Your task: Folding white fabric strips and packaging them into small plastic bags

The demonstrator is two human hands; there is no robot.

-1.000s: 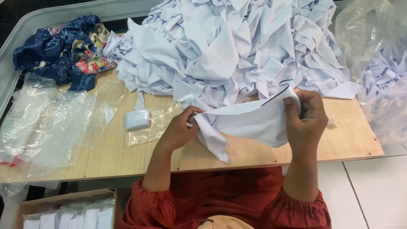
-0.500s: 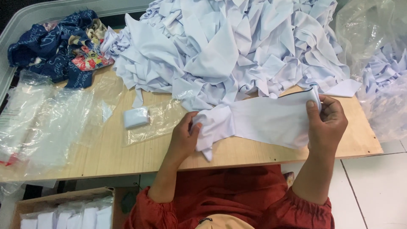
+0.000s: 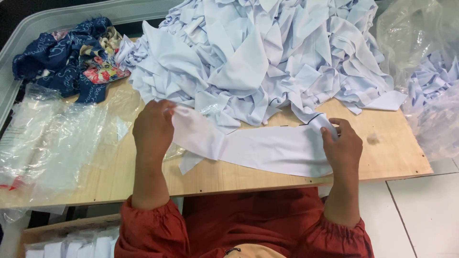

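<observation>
Two hands: both grip one white cloth, stretched flat across the near part of the wooden table.
Cloth look: plain white, long and band-like, smooth in the middle, bunched at the left end, with a thin dark line along the edge at its right end.
Cloth place: it lies on the table just in front of the big pile of white cloths, its right end close to the pile's foot.
Left hand: closed on the cloth's bunched left end, back of the hand toward the camera, forearm reaching forward over the table edge; a loose corner hangs below the grip.
Right hand: pinches the cloth's right end, thumb on top of the fabric, fingers curled behind it, wrist bent over the table's near edge.
Sleeves: both arms end in gathered red cuffs.
Left of the table: clear plastic bags lie spread out; a dark blue patterned fabric is heaped at the far corner.
Lower left: a cardboard box holds folded white pieces.
Right side: a large clear bag holds more white cloth.
</observation>
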